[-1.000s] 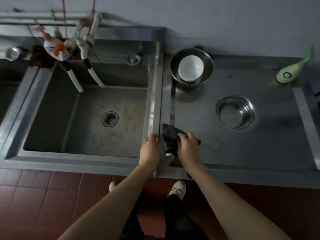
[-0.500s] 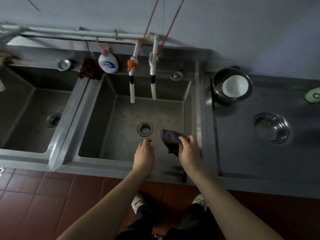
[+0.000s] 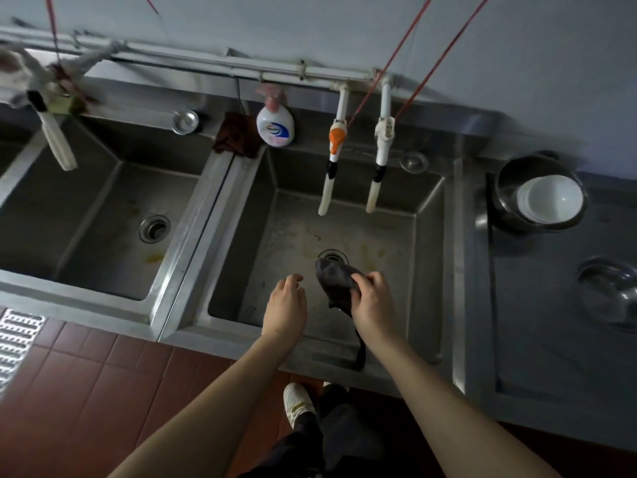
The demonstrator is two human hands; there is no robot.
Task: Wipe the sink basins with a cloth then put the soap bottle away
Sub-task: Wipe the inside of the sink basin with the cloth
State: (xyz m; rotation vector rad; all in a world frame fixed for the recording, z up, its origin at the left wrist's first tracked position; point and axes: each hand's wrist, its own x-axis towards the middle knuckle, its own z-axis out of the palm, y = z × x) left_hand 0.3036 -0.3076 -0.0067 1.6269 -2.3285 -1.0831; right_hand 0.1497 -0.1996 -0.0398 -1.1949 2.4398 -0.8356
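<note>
My right hand grips a dark grey cloth above the right sink basin, close to its drain. A strip of the cloth hangs down over the basin's front rim. My left hand hovers just left of the cloth with fingers loosely apart, holding nothing. A white soap bottle with a pink pump stands on the back ledge between the two basins. The left basin lies beyond the divider, with yellowish stains near its drain.
Two white taps hang over the right basin. A brown rag lies beside the soap bottle. On the counter at right stand a steel pot with a white bowl and a small steel bowl. A brush hangs at far left.
The view has swung left from the counter to both basins. My hands moved from the divider edge over the right basin, with the cloth still in my right hand.
</note>
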